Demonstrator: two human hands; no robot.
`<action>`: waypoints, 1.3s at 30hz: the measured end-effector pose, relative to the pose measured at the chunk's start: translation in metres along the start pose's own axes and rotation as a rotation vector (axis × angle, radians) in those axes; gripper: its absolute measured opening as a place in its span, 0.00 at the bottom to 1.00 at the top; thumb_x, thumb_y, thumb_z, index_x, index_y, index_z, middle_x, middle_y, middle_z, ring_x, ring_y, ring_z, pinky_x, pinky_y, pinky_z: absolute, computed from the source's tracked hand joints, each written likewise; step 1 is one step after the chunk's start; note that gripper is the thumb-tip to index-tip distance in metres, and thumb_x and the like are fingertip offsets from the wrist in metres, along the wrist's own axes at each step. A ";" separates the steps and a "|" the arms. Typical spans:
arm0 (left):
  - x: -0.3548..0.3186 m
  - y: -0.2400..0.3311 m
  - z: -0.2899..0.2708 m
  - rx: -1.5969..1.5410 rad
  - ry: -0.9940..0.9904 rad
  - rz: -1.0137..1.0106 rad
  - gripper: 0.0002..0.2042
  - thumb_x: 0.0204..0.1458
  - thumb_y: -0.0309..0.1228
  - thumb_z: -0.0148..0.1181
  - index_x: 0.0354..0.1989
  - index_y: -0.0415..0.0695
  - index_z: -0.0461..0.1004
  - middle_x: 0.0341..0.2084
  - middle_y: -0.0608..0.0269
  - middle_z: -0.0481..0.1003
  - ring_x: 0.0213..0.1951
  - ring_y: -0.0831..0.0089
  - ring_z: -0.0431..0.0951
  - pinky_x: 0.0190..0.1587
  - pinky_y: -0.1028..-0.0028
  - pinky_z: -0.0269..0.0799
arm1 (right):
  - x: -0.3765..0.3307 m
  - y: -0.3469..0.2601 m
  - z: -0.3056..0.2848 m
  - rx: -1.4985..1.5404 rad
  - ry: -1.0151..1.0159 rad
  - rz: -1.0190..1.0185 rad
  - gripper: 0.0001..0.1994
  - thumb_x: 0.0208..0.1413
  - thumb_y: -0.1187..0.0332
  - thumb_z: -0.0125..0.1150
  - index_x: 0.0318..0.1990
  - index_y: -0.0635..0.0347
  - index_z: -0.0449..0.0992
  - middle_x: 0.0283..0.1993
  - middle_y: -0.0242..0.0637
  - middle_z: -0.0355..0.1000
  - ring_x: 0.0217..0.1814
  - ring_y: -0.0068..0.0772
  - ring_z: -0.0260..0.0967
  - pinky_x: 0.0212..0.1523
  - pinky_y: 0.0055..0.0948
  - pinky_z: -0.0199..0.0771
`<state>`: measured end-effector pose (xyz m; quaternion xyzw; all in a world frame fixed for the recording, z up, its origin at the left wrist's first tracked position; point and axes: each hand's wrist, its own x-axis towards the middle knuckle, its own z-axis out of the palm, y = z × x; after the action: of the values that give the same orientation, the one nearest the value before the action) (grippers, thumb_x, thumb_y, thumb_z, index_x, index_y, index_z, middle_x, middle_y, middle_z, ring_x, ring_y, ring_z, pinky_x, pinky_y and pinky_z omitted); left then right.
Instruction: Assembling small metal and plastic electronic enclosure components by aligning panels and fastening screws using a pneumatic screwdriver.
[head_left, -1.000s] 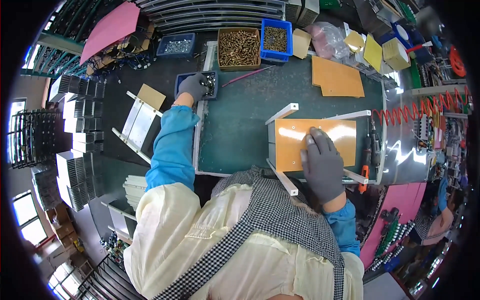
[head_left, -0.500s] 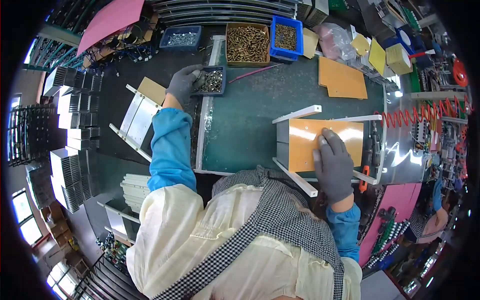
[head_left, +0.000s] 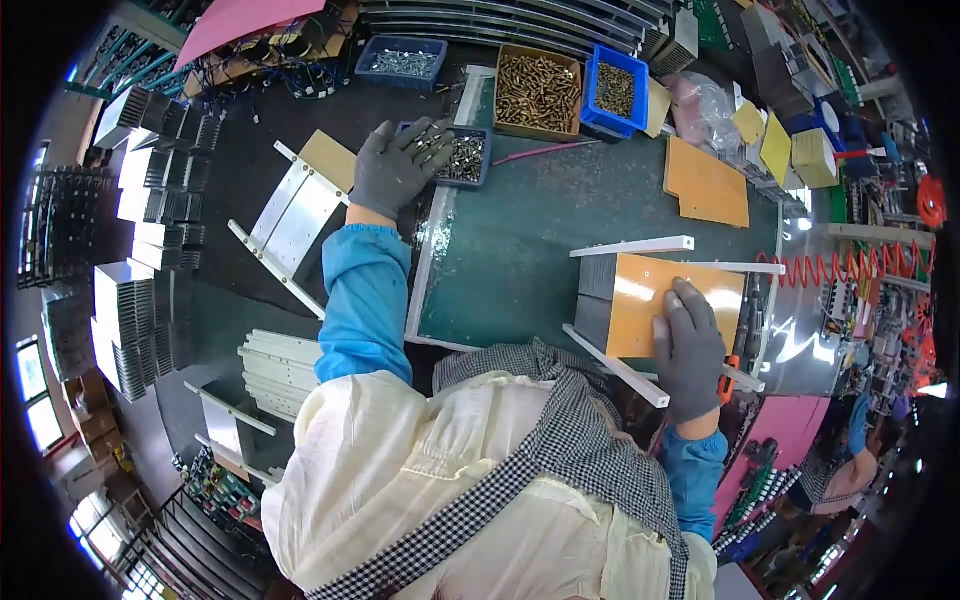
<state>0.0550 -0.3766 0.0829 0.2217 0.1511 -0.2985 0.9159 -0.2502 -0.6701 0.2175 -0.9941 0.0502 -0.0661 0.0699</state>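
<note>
My left hand (head_left: 395, 172), in a grey glove, is turned palm up with its fingers stretched over the near-left side of a small blue bin (head_left: 487, 160) of silvery metal fasteners. Whether any small pieces lie on its fingers is too fine to make out. On the right, my gloved right hand (head_left: 692, 352) lies with fingers extended on an orange panel (head_left: 640, 300). That panel tops a stack of grey metal pieces (head_left: 594, 300), framed by white bars (head_left: 632, 247) that stick out at the corners.
Behind stand a box of brass-coloured fasteners (head_left: 500, 60), a blue bin (head_left: 640, 120) of smaller ones and another bin (head_left: 405, 42) of silvery parts. A pink stick (head_left: 545, 151) and an orange board (head_left: 708, 185) lie on the green mat (head_left: 510, 240). A metal frame (head_left: 290, 215) sits left.
My left hand has rolled from reaching into the bin to palm up, its fingers spreading. My right hand stays on the orange panel. The whole view has shifted slightly.
</note>
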 end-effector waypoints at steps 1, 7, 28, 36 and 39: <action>-0.001 0.000 -0.001 0.016 -0.003 0.001 0.24 0.63 0.40 0.39 0.56 0.28 0.62 0.57 0.35 0.66 0.60 0.40 0.65 0.62 0.51 0.64 | 0.001 -0.001 -0.001 0.008 -0.002 0.003 0.14 0.54 0.71 0.56 0.47 0.67 0.73 0.54 0.46 0.70 0.56 0.49 0.69 0.52 0.42 0.73; 0.004 0.003 -0.017 0.259 0.053 0.012 0.23 0.64 0.37 0.39 0.59 0.27 0.59 0.54 0.37 0.67 0.56 0.44 0.69 0.60 0.52 0.67 | -0.001 -0.002 0.001 -0.004 0.004 0.002 0.13 0.54 0.72 0.56 0.47 0.67 0.73 0.55 0.46 0.70 0.56 0.50 0.69 0.53 0.41 0.73; 0.010 -0.023 -0.017 0.502 0.230 0.150 0.10 0.61 0.37 0.55 0.38 0.42 0.72 0.22 0.72 0.64 0.20 0.86 0.61 0.19 0.86 0.56 | -0.011 0.019 0.000 0.108 0.030 -0.004 0.14 0.50 0.69 0.57 0.44 0.65 0.73 0.53 0.46 0.68 0.57 0.48 0.67 0.55 0.40 0.71; -0.115 -0.118 0.140 0.965 -0.566 -0.082 0.24 0.52 0.50 0.62 0.37 0.39 0.69 0.14 0.74 0.61 0.15 0.86 0.55 0.18 0.84 0.48 | -0.022 0.036 0.011 -0.065 0.048 -0.096 0.16 0.51 0.66 0.53 0.43 0.69 0.74 0.53 0.51 0.69 0.58 0.47 0.66 0.54 0.37 0.71; -0.126 -0.172 0.179 0.923 -0.679 -0.407 0.18 0.56 0.44 0.59 0.40 0.38 0.69 0.18 0.71 0.66 0.17 0.87 0.58 0.19 0.85 0.51 | -0.027 0.039 0.010 -0.009 0.092 -0.101 0.15 0.51 0.69 0.52 0.44 0.70 0.73 0.54 0.53 0.67 0.57 0.50 0.68 0.52 0.39 0.73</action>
<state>-0.1229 -0.5295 0.2335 0.4551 -0.2553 -0.5562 0.6468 -0.2794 -0.7043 0.1989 -0.9916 0.0034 -0.1150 0.0594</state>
